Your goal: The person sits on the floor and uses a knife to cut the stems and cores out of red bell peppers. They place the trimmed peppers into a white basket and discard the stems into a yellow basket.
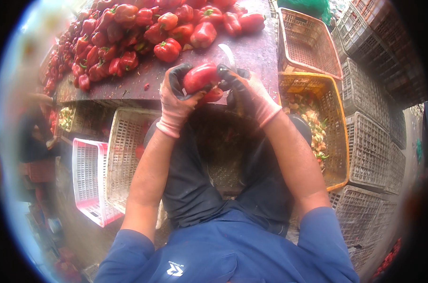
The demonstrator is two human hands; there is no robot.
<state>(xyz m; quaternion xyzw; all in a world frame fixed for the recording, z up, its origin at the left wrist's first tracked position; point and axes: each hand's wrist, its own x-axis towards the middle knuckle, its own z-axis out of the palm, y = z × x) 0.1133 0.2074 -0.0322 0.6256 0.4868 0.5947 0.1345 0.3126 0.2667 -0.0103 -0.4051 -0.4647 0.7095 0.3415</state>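
Note:
In a pink-cuffed, dark-palmed glove, my left hand (181, 95) grips a red bell pepper (201, 78) from its left side, just over the table's near edge. My right hand (239, 83), gloved alike, has its fingers at the pepper's right end. A curved metal blade (228, 55) sticks up behind the right hand's fingers; its handle is hidden, so how it is held does not show. Below the pepper, between both hands, is another red piece (213, 95). A large heap of red bell peppers (129, 32) covers the back and left of the table (256, 53).
To my right, a yellow crate (344, 155) holds pale pepper scraps, with an orange crate (336, 67) behind it and stacked crates (366, 148) beyond. To my left are an off-white crate (115, 141) and a pink-and-white crate (90, 177). A person (37, 131) is at the far left.

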